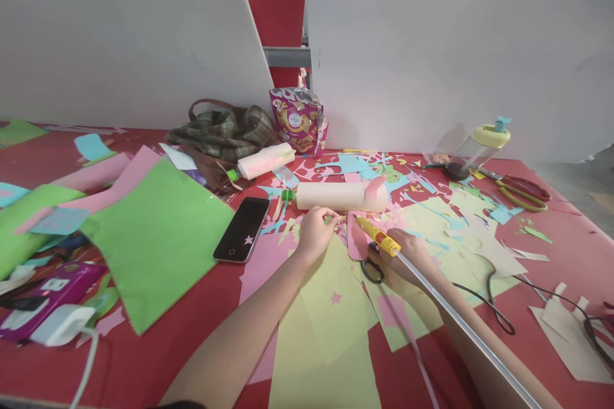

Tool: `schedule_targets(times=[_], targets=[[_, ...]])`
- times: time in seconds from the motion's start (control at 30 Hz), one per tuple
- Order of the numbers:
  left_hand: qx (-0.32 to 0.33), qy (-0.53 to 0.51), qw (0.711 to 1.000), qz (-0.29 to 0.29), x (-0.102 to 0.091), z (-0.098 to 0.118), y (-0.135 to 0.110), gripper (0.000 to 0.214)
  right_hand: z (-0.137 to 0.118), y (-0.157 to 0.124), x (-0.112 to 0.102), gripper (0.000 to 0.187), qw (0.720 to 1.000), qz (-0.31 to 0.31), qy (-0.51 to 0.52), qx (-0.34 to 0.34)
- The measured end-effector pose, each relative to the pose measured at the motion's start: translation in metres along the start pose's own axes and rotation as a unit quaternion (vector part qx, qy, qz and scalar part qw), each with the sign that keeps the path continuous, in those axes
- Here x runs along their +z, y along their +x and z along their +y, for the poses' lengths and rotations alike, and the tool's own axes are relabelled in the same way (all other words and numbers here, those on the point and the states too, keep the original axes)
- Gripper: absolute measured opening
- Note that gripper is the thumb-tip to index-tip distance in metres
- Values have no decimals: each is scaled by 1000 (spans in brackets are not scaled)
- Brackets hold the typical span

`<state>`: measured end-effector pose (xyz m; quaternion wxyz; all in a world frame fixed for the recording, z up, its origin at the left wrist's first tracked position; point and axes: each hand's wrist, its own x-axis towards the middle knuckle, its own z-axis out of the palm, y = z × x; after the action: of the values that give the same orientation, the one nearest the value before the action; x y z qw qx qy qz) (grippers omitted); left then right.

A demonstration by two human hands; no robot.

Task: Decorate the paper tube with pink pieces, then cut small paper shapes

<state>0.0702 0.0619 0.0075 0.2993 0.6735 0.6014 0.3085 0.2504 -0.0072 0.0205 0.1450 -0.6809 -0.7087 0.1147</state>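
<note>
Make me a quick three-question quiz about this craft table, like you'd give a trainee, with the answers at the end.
1. True or false: a pink star lies on the phone.
2. Multiple choice: what does the right hand hold?
A) the phone
B) a snack packet
C) a yellow glue gun
3. Fill in the blank: the paper-wrapped bottle lying just beyond the left hand has a ____ cap.

Key: 1. True. 2. C. 3. Green.
</note>
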Motion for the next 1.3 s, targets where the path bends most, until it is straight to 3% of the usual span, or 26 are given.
schedule_targets(times=[0.37, 0.7, 0.9, 1.3], targets=[[-27, -2, 1000, 1, 14, -2, 2, 17, 4, -8, -7, 4, 999, -19, 28, -32], [-24, -24, 999, -20, 27, 0, 5, 18, 15, -9, -5, 10, 999, 3, 44, -31], [-19, -20, 1000, -6, 33, 2, 8, 16, 11, -13, -14, 10, 998, -9, 56, -14], [1, 7, 999, 44, 36, 6, 9, 14, 21, -13, -7, 11, 996, 12, 84, -32]])
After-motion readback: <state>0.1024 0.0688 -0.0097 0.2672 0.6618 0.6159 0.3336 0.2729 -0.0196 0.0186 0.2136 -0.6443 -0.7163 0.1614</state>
